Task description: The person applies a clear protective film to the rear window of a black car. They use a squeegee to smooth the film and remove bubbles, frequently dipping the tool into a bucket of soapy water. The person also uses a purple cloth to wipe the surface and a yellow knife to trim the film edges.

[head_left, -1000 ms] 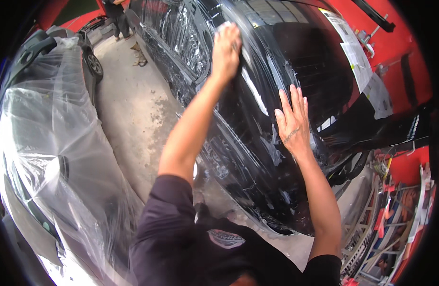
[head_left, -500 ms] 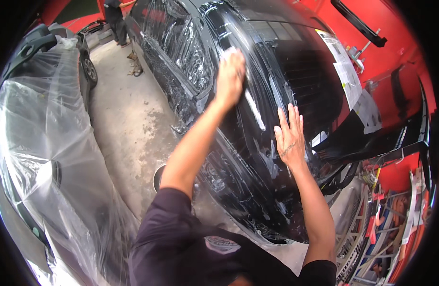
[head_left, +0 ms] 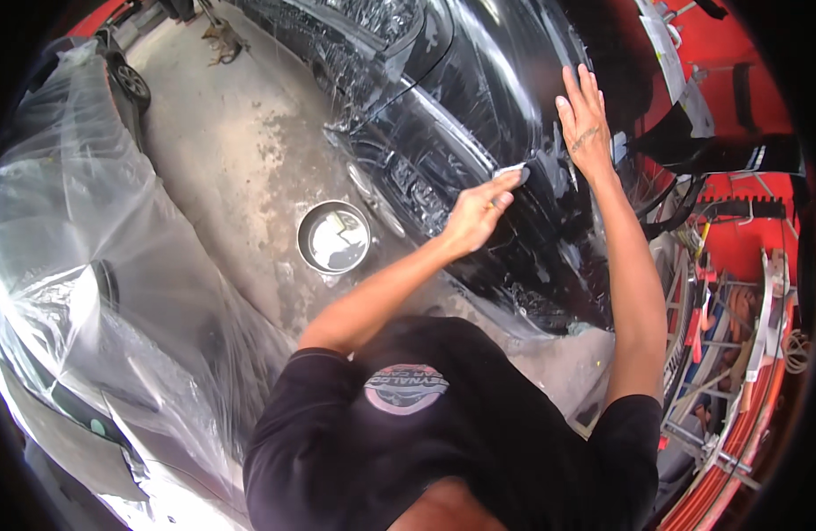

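My left hand (head_left: 483, 212) presses a thin grey-white sheet, like sandpaper (head_left: 512, 170), against a wet black car (head_left: 479, 97). Only the sheet's front edge shows past my bent fingers. Further right and farther forward, my right hand (head_left: 586, 124) rests flat on the same bodywork, fingers stretched out and holding nothing. Milky streaks run over the dark paint around both hands. Clear plastic film (head_left: 359, 22) covers the car's side at the top.
On the concrete floor (head_left: 239, 177), left of the car, stands a round pan (head_left: 303, 243) with whitish liquid and a pale block in it. A second car under plastic sheeting (head_left: 80, 212) fills the left. Metal and orange parts (head_left: 727, 389) are stacked at lower right, near a red wall (head_left: 753, 88).
My left hand has moved down the car body toward me with the sheet. My right hand stays flat on the bodywork. The view has tilted down, bringing the pan fully into sight.
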### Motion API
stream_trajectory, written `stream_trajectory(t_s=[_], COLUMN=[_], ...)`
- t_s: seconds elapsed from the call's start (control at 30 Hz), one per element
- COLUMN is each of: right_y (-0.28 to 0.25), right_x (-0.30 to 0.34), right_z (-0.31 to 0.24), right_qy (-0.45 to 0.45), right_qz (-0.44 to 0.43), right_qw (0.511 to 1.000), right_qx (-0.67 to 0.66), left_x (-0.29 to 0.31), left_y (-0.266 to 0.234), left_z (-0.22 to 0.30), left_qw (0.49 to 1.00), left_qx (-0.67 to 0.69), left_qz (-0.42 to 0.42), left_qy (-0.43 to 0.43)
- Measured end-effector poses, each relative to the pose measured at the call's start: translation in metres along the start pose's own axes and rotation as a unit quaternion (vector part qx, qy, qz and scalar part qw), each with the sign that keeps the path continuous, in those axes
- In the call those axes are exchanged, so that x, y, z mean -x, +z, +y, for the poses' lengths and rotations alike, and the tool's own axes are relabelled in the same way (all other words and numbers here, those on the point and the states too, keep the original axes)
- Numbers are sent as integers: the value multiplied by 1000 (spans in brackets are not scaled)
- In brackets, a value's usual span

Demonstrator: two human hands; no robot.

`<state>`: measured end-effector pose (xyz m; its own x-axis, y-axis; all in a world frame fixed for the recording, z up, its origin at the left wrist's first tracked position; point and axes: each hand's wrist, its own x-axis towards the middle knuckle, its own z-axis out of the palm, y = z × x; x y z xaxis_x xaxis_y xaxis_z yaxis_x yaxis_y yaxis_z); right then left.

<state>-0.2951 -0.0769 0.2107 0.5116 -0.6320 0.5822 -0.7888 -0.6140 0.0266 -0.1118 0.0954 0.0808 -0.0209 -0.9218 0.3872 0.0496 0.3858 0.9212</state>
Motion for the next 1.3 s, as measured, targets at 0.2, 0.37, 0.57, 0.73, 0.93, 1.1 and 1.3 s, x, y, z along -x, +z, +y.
stream_trajectory(t_s=[0.2,0.37,0.57,0.73,0.93,1.1,1.3], right_y=[-13,34,48,37,11,-3,-21], right_x=[87,169,192,225,267,291,309], right_z=[-138,-194,-212,-229,-243,-236,-253], right_qy=[63,403,392,404,432,410,423], right_qz=[-66,-167,-170,-168,-139,-134,-148], right_qw=[973,664,680,718,681,599,633], right_qx=[-212,-607,-595,-540,-575,-675,-631], left_x=[50,92,123,148,153,174,208], left_y=[-79,-107,-115,-107,-113,-93,-66], left_z=[16,-11,-18,1,1,13,13], left_qw=[887,801,883,935,941,946,967], left_qx=[381,492,336,83,123,93,-41], left_qz=[96,133,67,75,55,70,85], left_qy=[-241,-315,-320,-337,-309,-302,-235])
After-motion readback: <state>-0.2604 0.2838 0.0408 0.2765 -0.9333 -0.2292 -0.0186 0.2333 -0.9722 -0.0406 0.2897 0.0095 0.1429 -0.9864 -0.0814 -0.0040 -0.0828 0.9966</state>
